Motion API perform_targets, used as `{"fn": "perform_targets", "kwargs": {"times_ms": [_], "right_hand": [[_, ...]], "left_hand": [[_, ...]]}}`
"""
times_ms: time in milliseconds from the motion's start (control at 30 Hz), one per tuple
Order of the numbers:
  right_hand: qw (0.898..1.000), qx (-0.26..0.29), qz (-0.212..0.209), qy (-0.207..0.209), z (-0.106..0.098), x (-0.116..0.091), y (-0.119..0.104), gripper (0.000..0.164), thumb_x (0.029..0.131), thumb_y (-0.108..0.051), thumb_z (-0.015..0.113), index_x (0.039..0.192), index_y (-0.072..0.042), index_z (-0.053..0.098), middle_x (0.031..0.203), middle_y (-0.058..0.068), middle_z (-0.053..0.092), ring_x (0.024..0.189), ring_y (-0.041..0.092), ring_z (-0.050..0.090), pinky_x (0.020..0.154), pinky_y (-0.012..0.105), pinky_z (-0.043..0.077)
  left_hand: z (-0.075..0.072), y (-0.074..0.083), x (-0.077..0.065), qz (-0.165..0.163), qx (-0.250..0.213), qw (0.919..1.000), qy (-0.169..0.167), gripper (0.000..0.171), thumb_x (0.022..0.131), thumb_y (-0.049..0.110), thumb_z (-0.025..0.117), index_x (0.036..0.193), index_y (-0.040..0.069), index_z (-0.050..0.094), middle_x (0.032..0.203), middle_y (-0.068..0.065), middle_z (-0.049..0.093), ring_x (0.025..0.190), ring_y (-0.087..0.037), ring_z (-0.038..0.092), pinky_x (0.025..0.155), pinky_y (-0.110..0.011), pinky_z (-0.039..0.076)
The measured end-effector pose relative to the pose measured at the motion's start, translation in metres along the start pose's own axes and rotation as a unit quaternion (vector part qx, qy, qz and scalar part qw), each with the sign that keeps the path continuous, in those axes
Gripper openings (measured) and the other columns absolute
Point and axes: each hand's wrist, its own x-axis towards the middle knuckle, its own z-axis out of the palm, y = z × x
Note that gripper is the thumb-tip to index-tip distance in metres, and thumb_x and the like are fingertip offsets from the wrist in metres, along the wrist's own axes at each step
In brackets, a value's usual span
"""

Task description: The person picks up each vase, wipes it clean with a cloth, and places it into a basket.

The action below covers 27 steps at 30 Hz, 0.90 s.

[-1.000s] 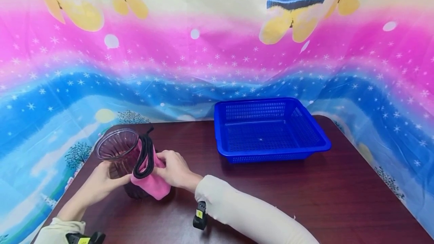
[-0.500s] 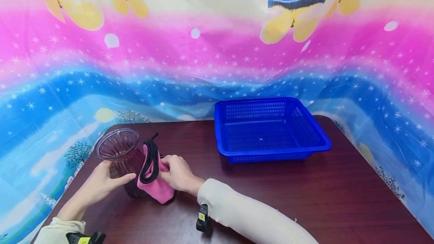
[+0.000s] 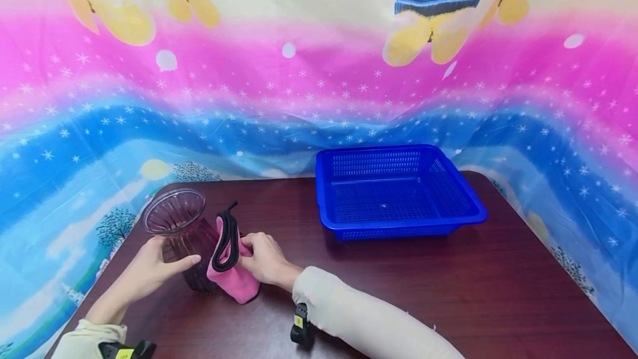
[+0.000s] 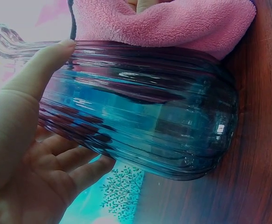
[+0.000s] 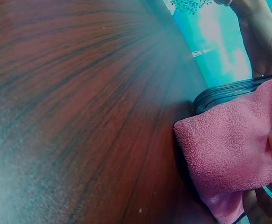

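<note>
A ribbed purple glass vase (image 3: 191,240) with a flared rim stands upright on the left of the table. My left hand (image 3: 147,270) holds it below the neck, thumb on the near side and fingers round the far side. My right hand (image 3: 266,259) pinches a folded pink fleecy cloth (image 3: 236,284) with black edging and a small black loop on top. In the left wrist view the cloth (image 4: 168,23) lies right along the vase's side (image 4: 140,112). Fingers of the right hand are partly hidden behind the cloth (image 5: 229,144) in the right wrist view.
A blue plastic basket (image 3: 399,229) with perforated walls sits at the back right of the dark wooden table (image 3: 413,281). A printed curtain (image 3: 279,93) hangs behind and along both sides of the table.
My right hand and the cloth have moved right and a little nearer to me, uncovering more of the vase's neck. The left hand and vase hold still.
</note>
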Motion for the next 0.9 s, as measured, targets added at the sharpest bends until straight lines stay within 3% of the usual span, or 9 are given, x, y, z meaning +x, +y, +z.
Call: {"fn": "perform_targets", "kwargs": {"times_ms": [100,267,533,800,900], "right_hand": [[1.0,0.001,0.001,-0.001,0.0,0.0,0.0,0.028,0.081,-0.025,0.072,0.062,-0.017,0.053,0.082,-0.008,0.065,0.066,0.001,0.047,0.054,0.011,0.033],[1.0,-0.001,0.007,-0.002,0.001,0.0,0.0,0.028,0.082,-0.026,0.072,0.062,-0.018,0.054,0.079,-0.009,0.063,0.065,0.001,0.046,0.054,0.011,0.033],[1.0,0.017,0.019,-0.012,0.001,0.0,0.002,0.02,0.083,-0.028,0.072,0.07,-0.02,0.06,0.065,-0.011,0.05,0.065,0.001,0.046,0.053,0.013,0.034],[0.999,0.022,0.023,-0.017,0.001,0.0,0.002,0.014,0.084,-0.03,0.072,0.076,-0.022,0.064,0.062,-0.013,0.047,0.065,0.001,0.047,0.053,0.012,0.034],[0.999,0.022,0.024,-0.015,0.0,-0.001,0.003,0.009,0.083,-0.03,0.072,0.082,-0.022,0.067,0.065,-0.013,0.051,0.067,0.001,0.048,0.055,0.012,0.035]], "left_hand": [[0.0,0.0,0.0,-0.001,0.0,1.0,-0.001,0.061,0.082,0.035,0.076,0.132,0.007,0.053,0.126,-0.016,0.064,0.107,0.019,0.042,0.093,-0.026,0.042],[0.001,-0.002,-0.001,0.008,-0.014,0.9999,0.003,0.062,0.083,0.032,0.076,0.133,0.006,0.051,0.128,-0.017,0.062,0.107,0.025,0.037,0.088,-0.009,0.036],[0.007,-0.003,-0.004,0.008,-0.109,0.9939,-0.006,0.074,0.086,0.016,0.072,0.144,0.003,0.027,0.126,-0.027,0.059,0.101,0.022,0.047,0.081,-0.004,0.045],[0.015,0.002,-0.009,-0.01,-0.112,0.9936,0.014,0.08,0.089,0.019,0.07,0.151,0.012,0.02,0.136,-0.027,0.05,0.103,0.026,0.04,0.082,0.001,0.041],[0.017,0.008,-0.009,-0.029,-0.086,0.9954,0.031,0.08,0.089,0.026,0.07,0.151,0.014,0.022,0.137,-0.023,0.05,0.103,0.019,0.047,0.081,-0.005,0.046]]}}
